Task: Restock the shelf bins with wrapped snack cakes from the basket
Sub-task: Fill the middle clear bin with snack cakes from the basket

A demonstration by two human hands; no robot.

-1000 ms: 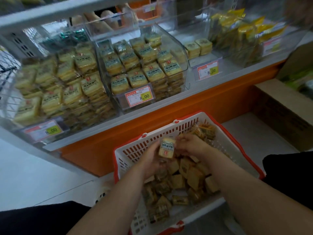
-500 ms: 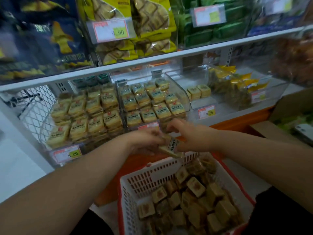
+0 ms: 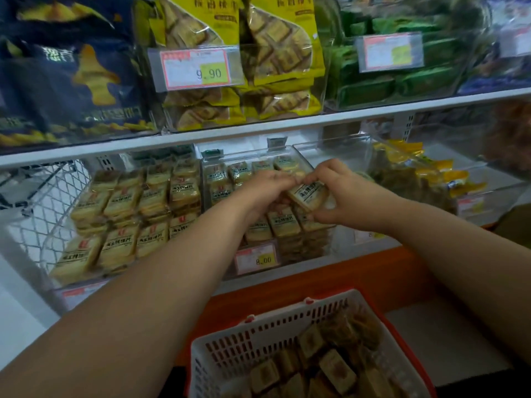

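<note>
Gripping one square, glossy-wrapped snack cake (image 3: 307, 195) together at frame centre, the left hand (image 3: 265, 191) and right hand (image 3: 342, 196) hold it over the clear plastic bin (image 3: 298, 152); the slotted white basket (image 3: 258, 337) sits below.

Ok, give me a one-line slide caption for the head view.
Both hands, left hand and right hand, set a wrapped snack cake into the clear shelf bin above the basket.

Dim, even indoor light, soft motion blur throughout, wide-angle bending at the edges, faint glare on clear plastic.
</note>
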